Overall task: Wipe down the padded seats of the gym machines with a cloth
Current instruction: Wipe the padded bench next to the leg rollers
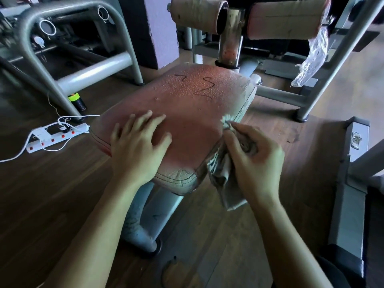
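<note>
Wiping right rim of worn red padded seat (187, 104).
I saw right hand (255, 156) bunching limp grey cloth (224, 175) there, left hand (137, 146) flat, unclenched on seat; cloth looked soft, floppy, best held wadded.

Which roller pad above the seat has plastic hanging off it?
The right roller pad: clear plastic wrap dangles from its outer end; nothing hangs from the left roller pad.

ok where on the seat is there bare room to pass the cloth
Far half of the seat lies bare between the left hand and the post. Near left is under that hand; right edge is crowded by the right hand gripping the cloth.
</note>
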